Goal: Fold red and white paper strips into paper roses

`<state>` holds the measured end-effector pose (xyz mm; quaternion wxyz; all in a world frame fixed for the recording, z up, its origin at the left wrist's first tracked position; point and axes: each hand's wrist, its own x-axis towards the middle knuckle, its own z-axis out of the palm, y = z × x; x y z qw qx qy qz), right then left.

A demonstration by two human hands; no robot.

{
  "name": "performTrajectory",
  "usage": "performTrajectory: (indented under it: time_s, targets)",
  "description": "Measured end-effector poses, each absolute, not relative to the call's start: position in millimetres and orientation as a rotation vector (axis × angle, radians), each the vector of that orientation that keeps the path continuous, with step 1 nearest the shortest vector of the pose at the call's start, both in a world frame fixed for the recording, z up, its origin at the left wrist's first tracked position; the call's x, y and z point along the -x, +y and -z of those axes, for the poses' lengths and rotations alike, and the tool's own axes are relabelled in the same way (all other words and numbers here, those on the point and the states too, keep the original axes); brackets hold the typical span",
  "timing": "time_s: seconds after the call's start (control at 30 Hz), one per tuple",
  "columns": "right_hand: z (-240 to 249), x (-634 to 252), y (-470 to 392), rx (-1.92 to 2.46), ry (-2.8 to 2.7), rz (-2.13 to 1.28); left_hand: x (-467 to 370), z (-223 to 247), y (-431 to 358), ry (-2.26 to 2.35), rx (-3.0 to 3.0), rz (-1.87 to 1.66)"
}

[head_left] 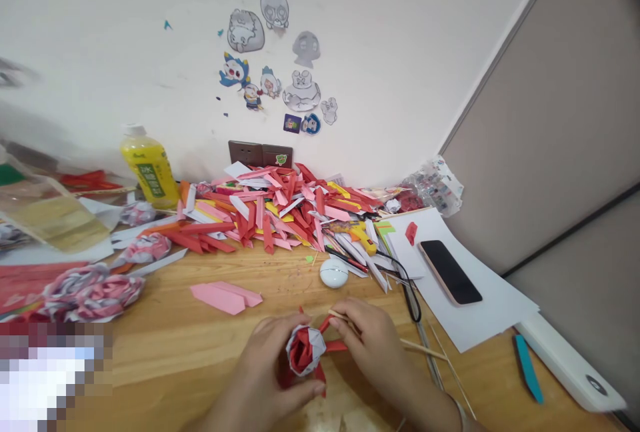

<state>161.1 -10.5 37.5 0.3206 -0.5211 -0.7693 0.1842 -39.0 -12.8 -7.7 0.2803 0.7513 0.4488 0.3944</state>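
A folded paper rose (pixel 306 351), red in the middle with a white rim, sits in my left hand (pixel 267 369). Its fingers and thumb curl around the flower's side, and red paper points stick out around it. My right hand (pixel 374 340) is closed just to the right, pinching a thin wooden stick (pixel 339 315) whose tip reaches toward a red paper flap of the rose. Another red paper flap (pixel 336 346) runs from the rose to the right fingers. Pink folded paper pieces (pixel 226 297) lie on the table beyond my left hand.
A heap of folded paper strips (pixel 280 209) lies along the wall beside a yellow drink bottle (pixel 150 169). A yellow glue gun (pixel 363 235), white case (pixel 334 273), phone (pixel 450 272) and teal blade-shaped piece (pixel 528 369) lie rightward. Pink-white paper flowers (pixel 93 292) are left.
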Motion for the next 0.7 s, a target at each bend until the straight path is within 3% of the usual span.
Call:
performTrajectory:
  time_s: [0.43,0.7]
  targets:
    - [-49,-166,-8,1.27,-2.103,-0.42,36,-4,-10,1.097,-1.716,-1.054]
    - [-46,-172,-1,1.289,-2.039,-0.549,33,-18,-10,0.886,-1.612,-0.937]
